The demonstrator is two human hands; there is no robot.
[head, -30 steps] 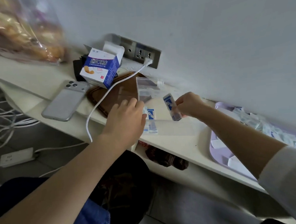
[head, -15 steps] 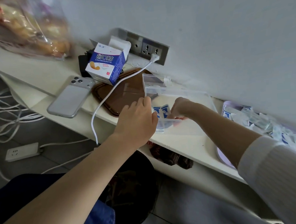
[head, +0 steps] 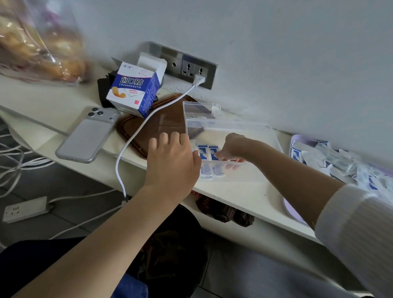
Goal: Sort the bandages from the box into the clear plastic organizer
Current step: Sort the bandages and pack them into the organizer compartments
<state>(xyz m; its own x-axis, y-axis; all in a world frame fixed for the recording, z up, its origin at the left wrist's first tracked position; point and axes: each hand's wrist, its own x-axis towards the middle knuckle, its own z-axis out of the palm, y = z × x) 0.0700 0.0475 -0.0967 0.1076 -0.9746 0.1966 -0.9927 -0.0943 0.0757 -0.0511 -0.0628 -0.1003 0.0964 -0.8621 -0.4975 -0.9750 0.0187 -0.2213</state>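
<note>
Right fingers (head: 222,157) curl on the bandages (head: 204,153) inside the organizer (head: 247,128), grip unclear

Worktop (head: 239,192) layout: organizer (head: 242,127) at centre, two bandages (head: 207,153) inside; box (head: 133,89) at its 10 o'clock, phone (head: 86,134) at 9 o'clock, tray (head: 289,206) of loose bandages (head: 343,163) at 3 o'clock.

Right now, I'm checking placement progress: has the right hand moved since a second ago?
Yes. The right hand has come down into the clear organizer, closer to its bandages.
</note>
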